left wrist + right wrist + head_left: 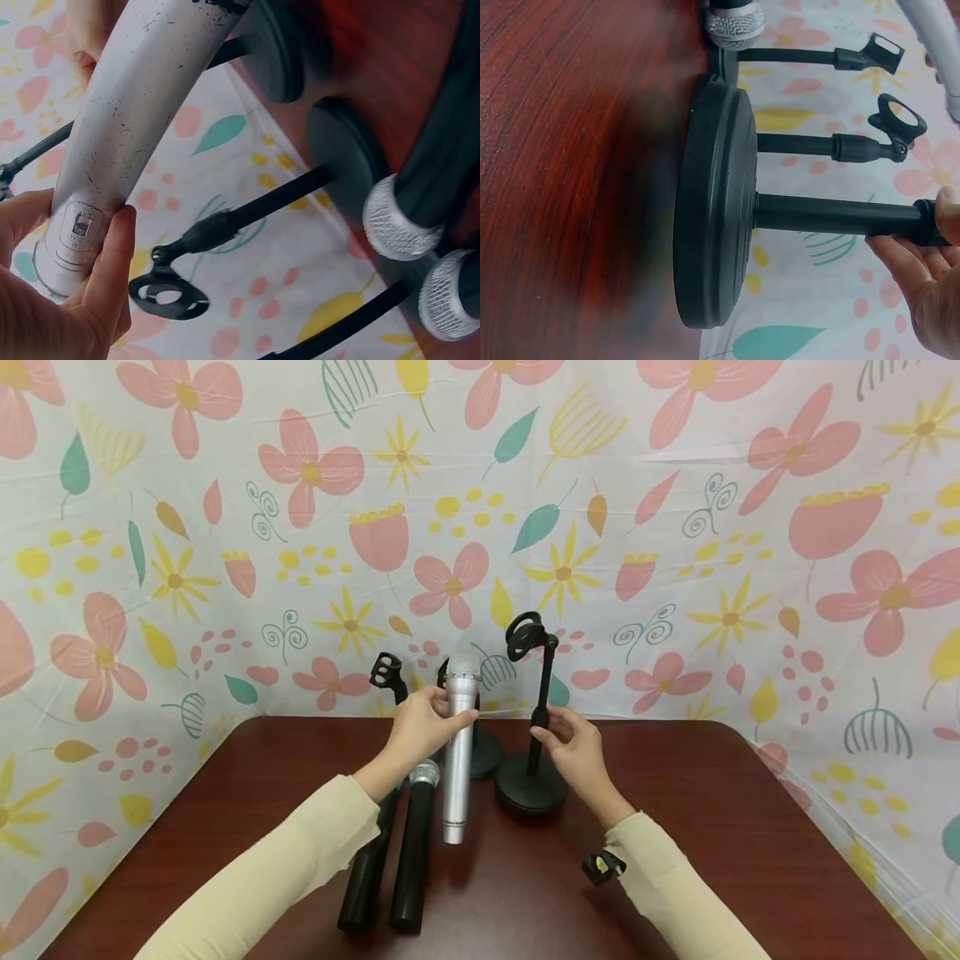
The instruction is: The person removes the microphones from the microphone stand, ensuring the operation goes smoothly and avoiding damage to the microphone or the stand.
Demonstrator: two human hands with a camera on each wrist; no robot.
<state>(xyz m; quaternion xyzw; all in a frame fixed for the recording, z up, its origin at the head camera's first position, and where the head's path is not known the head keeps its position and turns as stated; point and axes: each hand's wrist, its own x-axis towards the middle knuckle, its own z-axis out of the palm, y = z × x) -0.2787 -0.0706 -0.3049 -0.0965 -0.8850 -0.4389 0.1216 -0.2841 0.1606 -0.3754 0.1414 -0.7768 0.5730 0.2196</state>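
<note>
My left hand (422, 727) grips a silver microphone (459, 752) near its head, which points up, with the body hanging down over the table. In the left wrist view, a small switch shows on the silver body, between thumb and fingers. To the right, my right hand (581, 756) pinches the pole of a black microphone stand (530, 785) at its collar. That stand's ring-shaped clip (525, 637) tops the pole and holds nothing. Two black microphones (415, 852) with silver mesh heads lie below my left hand.
Two more black stands are behind; one base (487, 756) shows past the silver microphone, and the other's clip (386, 670) rises beyond my left hand. The dark red wooden table (675, 827) meets a flower-patterned cloth (637, 568) at the back.
</note>
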